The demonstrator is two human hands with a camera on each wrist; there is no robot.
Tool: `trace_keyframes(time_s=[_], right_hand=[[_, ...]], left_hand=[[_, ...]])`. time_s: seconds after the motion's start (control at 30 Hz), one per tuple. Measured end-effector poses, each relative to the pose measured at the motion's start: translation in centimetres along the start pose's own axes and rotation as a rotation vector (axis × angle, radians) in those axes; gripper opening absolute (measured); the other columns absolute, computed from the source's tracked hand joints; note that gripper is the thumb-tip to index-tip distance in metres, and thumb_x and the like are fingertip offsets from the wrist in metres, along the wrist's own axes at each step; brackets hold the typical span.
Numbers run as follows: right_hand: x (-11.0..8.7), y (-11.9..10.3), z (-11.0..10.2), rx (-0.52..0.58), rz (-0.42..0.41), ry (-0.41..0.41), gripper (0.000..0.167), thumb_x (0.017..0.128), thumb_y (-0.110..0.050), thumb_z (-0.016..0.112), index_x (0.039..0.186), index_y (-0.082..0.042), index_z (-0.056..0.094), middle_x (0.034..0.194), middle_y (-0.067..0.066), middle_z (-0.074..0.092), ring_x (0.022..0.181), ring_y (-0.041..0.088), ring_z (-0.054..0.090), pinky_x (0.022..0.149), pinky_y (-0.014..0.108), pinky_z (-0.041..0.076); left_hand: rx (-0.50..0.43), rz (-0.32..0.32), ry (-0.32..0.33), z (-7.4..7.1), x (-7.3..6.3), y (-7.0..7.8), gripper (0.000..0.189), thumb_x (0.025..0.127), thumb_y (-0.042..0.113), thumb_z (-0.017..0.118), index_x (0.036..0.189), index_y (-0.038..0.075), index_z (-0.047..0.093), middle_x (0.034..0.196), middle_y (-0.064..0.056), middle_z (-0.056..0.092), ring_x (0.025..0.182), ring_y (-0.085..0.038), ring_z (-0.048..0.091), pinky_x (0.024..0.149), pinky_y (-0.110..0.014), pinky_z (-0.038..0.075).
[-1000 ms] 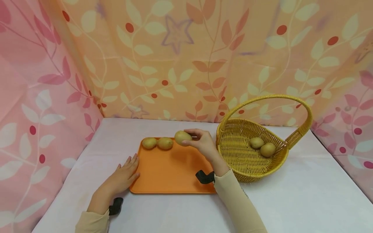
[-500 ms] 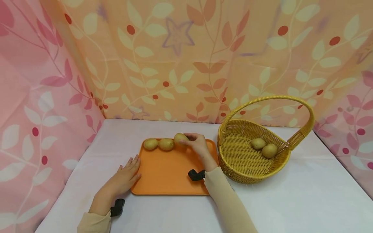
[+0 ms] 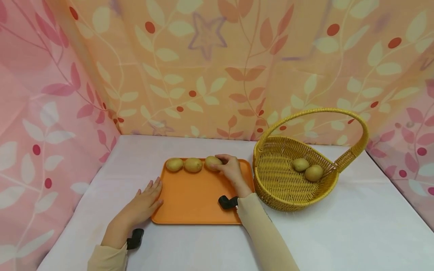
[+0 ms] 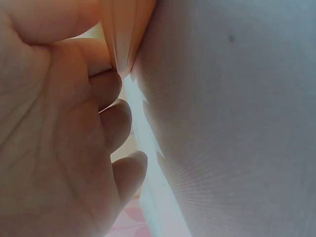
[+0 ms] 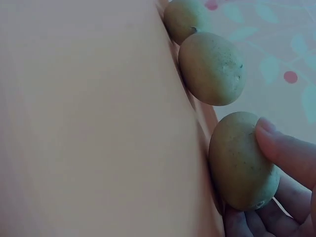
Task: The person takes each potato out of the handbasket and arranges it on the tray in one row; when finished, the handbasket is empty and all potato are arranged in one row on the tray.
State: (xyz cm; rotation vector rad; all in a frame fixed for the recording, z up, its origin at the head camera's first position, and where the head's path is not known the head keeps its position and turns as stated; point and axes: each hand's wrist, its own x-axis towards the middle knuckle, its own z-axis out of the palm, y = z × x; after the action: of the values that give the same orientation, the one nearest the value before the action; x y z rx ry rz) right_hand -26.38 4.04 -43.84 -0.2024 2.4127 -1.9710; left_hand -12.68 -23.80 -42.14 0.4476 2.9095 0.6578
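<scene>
In the head view, three potatoes line the far edge of an orange tray (image 3: 193, 199). My right hand (image 3: 231, 171) holds the rightmost potato (image 3: 212, 163) between thumb and fingers, low at the tray. In the right wrist view, the thumb lies on one side of this potato (image 5: 242, 160) and the fingers are partly hidden behind it. The middle potato (image 3: 193, 165) and the left potato (image 3: 174, 164) lie to its left. My left hand (image 3: 144, 201) rests at the tray's left edge with fingers extended; the left wrist view shows the hand (image 4: 64, 123) touching the tray's rim (image 4: 123, 39).
A yellow wicker basket (image 3: 281, 184) with a tall handle stands right of the tray. Two potatoes (image 3: 306, 169) lie inside it at its right side. A white cloth (image 3: 356, 226) covers the table, and patterned curtains (image 3: 203, 75) rise behind and at the sides.
My right hand has lowered the held potato and set it at the tray's far edge, right of the other two. The left hand stays in place.
</scene>
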Motion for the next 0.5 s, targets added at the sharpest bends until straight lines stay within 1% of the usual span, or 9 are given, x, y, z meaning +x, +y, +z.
trace_keyframes(time_s=[0.1, 0.2, 0.23, 0.33, 0.43, 0.5], right_hand=[[0.2, 0.54, 0.16, -0.001, 0.009, -0.028, 0.042, 0.076, -0.006, 0.078, 0.115, 0.003, 0.066, 0.112, 0.015, 0.066, 0.09, 0.02, 0.059, 0.062, 0.02, 0.048], [0.06, 0.55, 0.15, -0.002, 0.022, -0.074, 0.045, 0.077, -0.007, 0.078, 0.118, 0.003, 0.064, 0.115, 0.017, 0.064, 0.088, 0.02, 0.058, 0.059, 0.024, 0.049], [-0.03, 0.51, 0.12, 0.0, 0.029, -0.087, 0.046, 0.077, -0.008, 0.078, 0.119, 0.004, 0.063, 0.116, 0.017, 0.063, 0.088, 0.021, 0.058, 0.061, 0.026, 0.05], [-0.22, 0.33, -0.02, -0.012, 0.036, -0.095, 0.048, 0.078, -0.008, 0.077, 0.122, 0.004, 0.061, 0.119, 0.018, 0.062, 0.096, 0.026, 0.059, 0.072, 0.03, 0.052], [-0.38, 0.13, -0.16, -0.028, 0.035, -0.09, 0.048, 0.078, -0.007, 0.076, 0.122, 0.005, 0.06, 0.119, 0.018, 0.062, 0.104, 0.029, 0.058, 0.085, 0.034, 0.05], [-0.38, 0.08, -0.21, -0.04, 0.028, -0.091, 0.047, 0.079, -0.006, 0.076, 0.121, 0.005, 0.06, 0.119, 0.018, 0.062, 0.106, 0.03, 0.058, 0.09, 0.036, 0.047]], left_hand=[[0.006, 0.001, 0.003, 0.09, -0.01, -0.13, 0.059, 0.097, 0.019, 0.051, 0.142, -0.012, 0.028, 0.149, -0.027, 0.022, 0.137, -0.047, 0.017, 0.102, -0.069, 0.011], [0.005, 0.004, 0.006, 0.13, -0.01, -0.17, 0.059, 0.097, 0.018, 0.051, 0.142, -0.011, 0.028, 0.149, -0.027, 0.023, 0.137, -0.047, 0.017, 0.102, -0.069, 0.012], [0.001, 0.005, 0.005, 0.13, 0.0, -0.16, 0.059, 0.097, 0.018, 0.051, 0.142, -0.012, 0.028, 0.149, -0.027, 0.022, 0.137, -0.047, 0.017, 0.102, -0.069, 0.011], [-0.004, 0.01, 0.002, 0.14, 0.05, -0.1, 0.059, 0.097, 0.018, 0.051, 0.142, -0.012, 0.028, 0.149, -0.027, 0.022, 0.137, -0.047, 0.017, 0.102, -0.069, 0.011], [-0.005, 0.015, -0.001, 0.14, 0.08, -0.04, 0.059, 0.097, 0.018, 0.051, 0.142, -0.012, 0.028, 0.149, -0.027, 0.022, 0.136, -0.047, 0.017, 0.102, -0.069, 0.011], [0.002, 0.016, 0.004, 0.1, 0.07, -0.02, 0.059, 0.097, 0.018, 0.052, 0.141, -0.012, 0.028, 0.149, -0.027, 0.023, 0.136, -0.047, 0.018, 0.102, -0.069, 0.012]])
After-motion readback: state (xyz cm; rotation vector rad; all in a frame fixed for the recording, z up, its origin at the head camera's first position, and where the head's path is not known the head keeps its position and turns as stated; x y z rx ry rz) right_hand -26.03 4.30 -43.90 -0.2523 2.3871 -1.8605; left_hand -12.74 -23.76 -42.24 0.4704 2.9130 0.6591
